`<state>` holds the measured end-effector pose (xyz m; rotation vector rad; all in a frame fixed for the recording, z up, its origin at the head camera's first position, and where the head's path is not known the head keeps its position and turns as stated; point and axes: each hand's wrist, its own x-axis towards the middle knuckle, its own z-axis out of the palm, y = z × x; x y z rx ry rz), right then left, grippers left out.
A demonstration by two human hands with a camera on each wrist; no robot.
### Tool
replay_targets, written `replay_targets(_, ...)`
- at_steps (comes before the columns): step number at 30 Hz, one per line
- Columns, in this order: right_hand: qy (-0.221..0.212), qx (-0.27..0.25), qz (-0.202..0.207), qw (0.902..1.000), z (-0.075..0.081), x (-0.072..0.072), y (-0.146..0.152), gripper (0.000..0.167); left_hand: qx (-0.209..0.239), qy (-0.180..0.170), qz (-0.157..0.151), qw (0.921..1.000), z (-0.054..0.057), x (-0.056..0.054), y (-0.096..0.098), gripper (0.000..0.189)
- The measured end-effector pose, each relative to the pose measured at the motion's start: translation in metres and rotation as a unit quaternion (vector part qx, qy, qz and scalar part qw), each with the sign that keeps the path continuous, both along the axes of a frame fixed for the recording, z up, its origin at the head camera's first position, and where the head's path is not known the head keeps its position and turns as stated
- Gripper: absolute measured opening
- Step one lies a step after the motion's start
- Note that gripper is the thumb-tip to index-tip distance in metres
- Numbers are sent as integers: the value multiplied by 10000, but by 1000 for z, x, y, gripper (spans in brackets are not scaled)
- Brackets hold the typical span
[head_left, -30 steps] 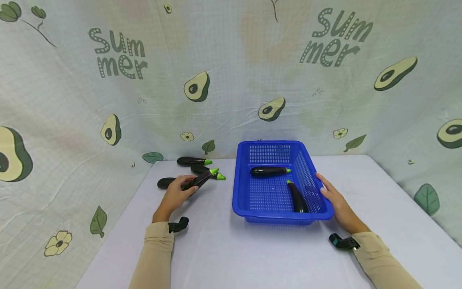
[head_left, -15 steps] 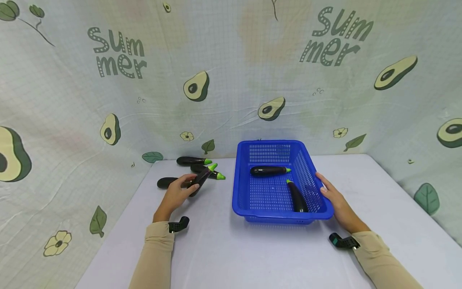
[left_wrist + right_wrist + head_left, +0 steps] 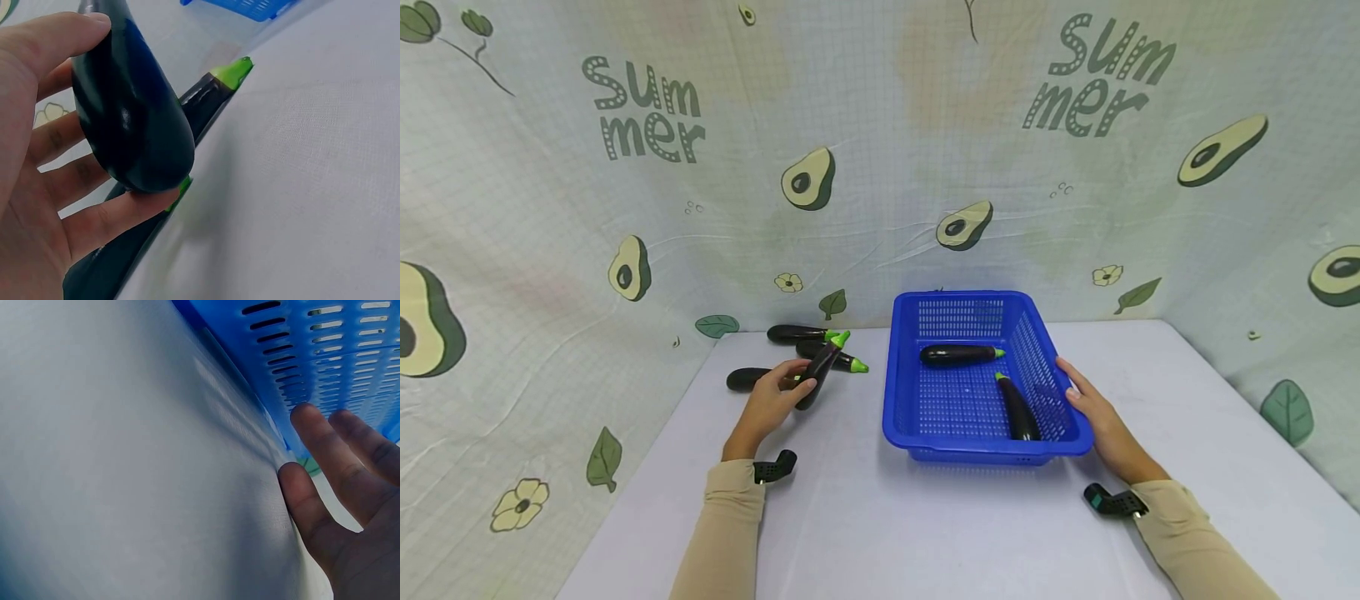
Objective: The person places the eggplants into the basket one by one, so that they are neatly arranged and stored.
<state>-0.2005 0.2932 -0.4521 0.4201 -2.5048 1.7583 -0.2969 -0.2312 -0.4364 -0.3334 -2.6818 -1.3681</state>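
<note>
One wide, pale cloth backdrop (image 3: 880,92), printed with halved avocados, leaves, flowers and the word "summer", hangs behind and to both sides. Before it, a white-covered table (image 3: 865,525). On that, right of centre: a blue rectangular plastic basket (image 3: 964,447), slotted walls, broad rim. Beige sleeves (image 3: 718,533) reach in from the near side.

Left hand (image 3: 767,400): grasping, thumb opposite fingers, a glossy dark-purple eggplant (image 3: 818,375) with bright green cap. Held fruit is left of the basket, apart from it, tilted, cap end pointing away from the person; left wrist view shows the little finger under its rounded end. Contact with the fruit behind: cannot tell.

Right hand (image 3: 1093,408): at the basket's right rim, not clenched; right wrist view shows three fingers nearly straight and spread by the outer wall.

Same colouring, lying on the table: a rear eggplant (image 3: 797,334), a middle eggplant (image 3: 811,349) just in front of it, a near eggplant (image 3: 745,380) partly hidden by the left hand. Inside the basket: a crosswise eggplant (image 3: 957,356) towards the back, a slanting eggplant (image 3: 1018,412) near right.

Smallest: black wrist cameras (image 3: 775,468), one per cuff.
</note>
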Motion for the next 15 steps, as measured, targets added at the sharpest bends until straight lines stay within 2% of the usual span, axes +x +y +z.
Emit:
replay_targets(11, 8, -11, 25, 10000, -2, -2, 3, 56, 83, 241, -70, 9997, 0, 2, 8, 61)
replay_targets(15, 8, -41, 25, 10000, -3, -2, 3, 56, 83, 220, -105, 9997, 0, 2, 12, 62)
